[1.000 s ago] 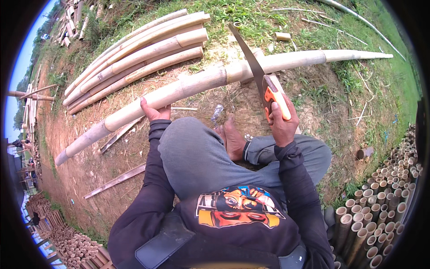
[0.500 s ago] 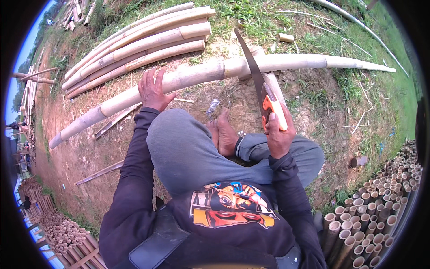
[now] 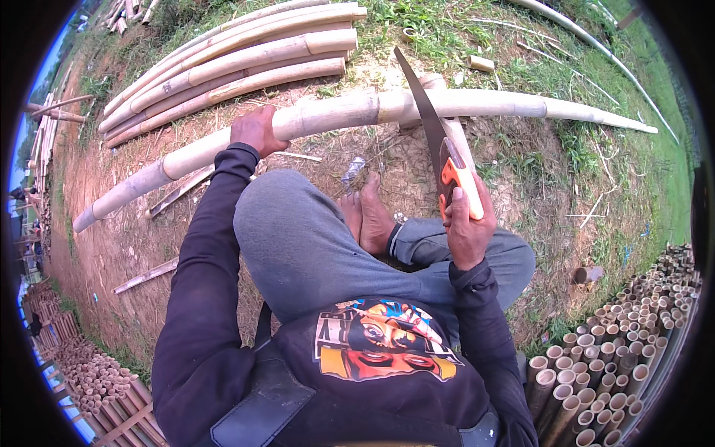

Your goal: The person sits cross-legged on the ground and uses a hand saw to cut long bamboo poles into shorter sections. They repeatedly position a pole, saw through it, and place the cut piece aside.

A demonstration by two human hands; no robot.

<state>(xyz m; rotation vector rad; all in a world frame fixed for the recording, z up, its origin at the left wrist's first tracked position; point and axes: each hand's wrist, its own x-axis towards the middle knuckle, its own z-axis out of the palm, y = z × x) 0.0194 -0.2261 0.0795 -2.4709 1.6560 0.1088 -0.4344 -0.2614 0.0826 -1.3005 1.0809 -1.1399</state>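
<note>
A long pale bamboo pole (image 3: 328, 115) lies crosswise in front of me, its right part resting on a short bamboo support (image 3: 456, 140). My left hand (image 3: 257, 132) grips the pole left of its middle, with the fingers curled over the far side and partly hidden. In my right hand (image 3: 469, 223) is a handsaw (image 3: 430, 123) with an orange and black handle. Its blade points up and away from me, crossing in front of the pole beside the support. Whether the teeth touch the bamboo I cannot tell.
A row of cut bamboo poles (image 3: 246, 63) lies on the grass beyond the pole. Stacked bamboo tubes (image 3: 596, 365) stand close at the lower right, and more bamboo (image 3: 89, 380) is piled at the lower left. A crumpled plastic bottle (image 3: 354, 171) lies near my bare feet.
My left hand has gone from fingers spread over the pole to a closed grip round it. The saw stays in my right hand at nearly the same place. The whole view has shifted slightly.
</note>
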